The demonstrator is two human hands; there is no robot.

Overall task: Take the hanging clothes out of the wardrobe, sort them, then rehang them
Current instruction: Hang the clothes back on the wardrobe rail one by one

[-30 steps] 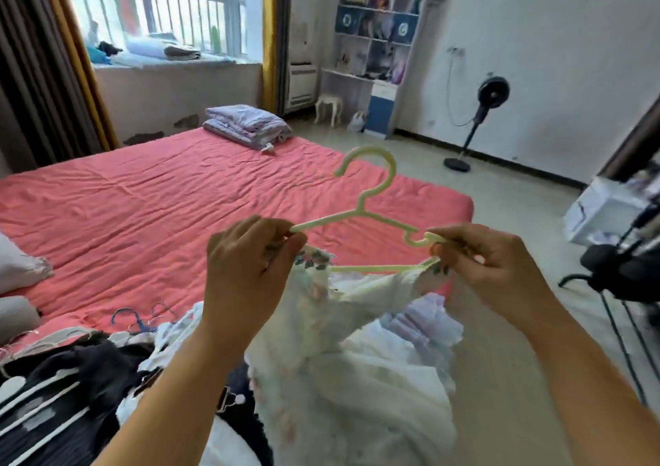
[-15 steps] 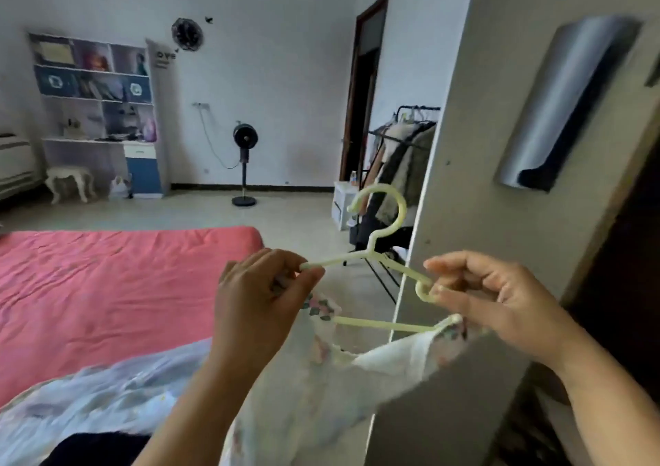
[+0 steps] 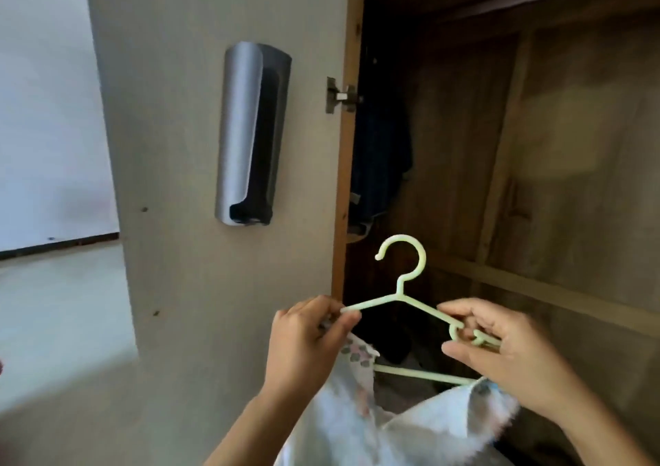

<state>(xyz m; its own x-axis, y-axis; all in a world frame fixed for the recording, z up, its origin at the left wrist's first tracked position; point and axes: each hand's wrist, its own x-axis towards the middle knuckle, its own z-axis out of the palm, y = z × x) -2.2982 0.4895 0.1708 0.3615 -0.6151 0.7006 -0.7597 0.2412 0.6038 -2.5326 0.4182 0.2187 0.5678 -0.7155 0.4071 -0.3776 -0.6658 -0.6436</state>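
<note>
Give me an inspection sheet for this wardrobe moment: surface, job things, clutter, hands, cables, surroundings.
Surface: no table or worktop in view; the open wardrobe has bare wooden panels inside.
Job's things: pale green hanger held upright in front of the opening, hook free; white floral garment draped from it; a dark garment hangs at the wardrobe's left side.
Clutter: dark items low inside the wardrobe, too dim to identify.
Hands: left hand pinches the hanger's left end and the cloth; right hand grips the right shoulder notch.
Cables: nothing seen.
Surroundings: wardrobe door open, with a grey holder mounted on it and a metal hinge; white wall to the left.
</note>
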